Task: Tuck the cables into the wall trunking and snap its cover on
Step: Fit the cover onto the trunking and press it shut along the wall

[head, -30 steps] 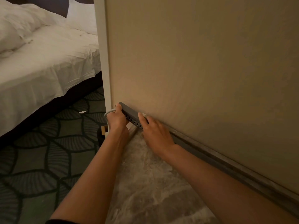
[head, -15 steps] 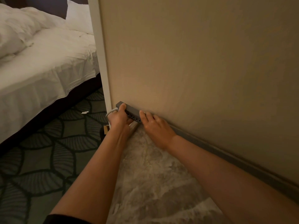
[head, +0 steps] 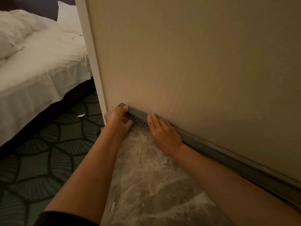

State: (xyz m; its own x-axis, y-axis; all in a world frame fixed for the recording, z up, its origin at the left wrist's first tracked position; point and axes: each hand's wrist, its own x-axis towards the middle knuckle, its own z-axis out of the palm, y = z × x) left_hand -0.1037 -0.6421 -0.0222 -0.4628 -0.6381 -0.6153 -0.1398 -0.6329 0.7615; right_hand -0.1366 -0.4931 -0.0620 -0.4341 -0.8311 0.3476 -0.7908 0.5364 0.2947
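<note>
A grey trunking (head: 228,154) runs along the foot of the beige wall (head: 195,62), from its left corner toward the lower right. Its left end piece, the grey cover (head: 138,114), shows a row of small slots along its lower edge. My left hand (head: 116,117) grips that end, thumb on top near the corner. My right hand (head: 162,131) lies flat with its fingers pressed on the cover just right of the slotted stretch. No cable shows in this frame.
A bed with white sheets (head: 37,66) stands to the left, past a white corner post (head: 92,62). Dark patterned carpet (head: 40,160) covers the floor there, with a small white scrap (head: 81,115) on it. Marbled stone floor (head: 146,176) lies under my arms.
The pale cable loop seen at my left hand earlier is out of sight. My right hand has slid a little along the cover. The view has shifted slightly.
</note>
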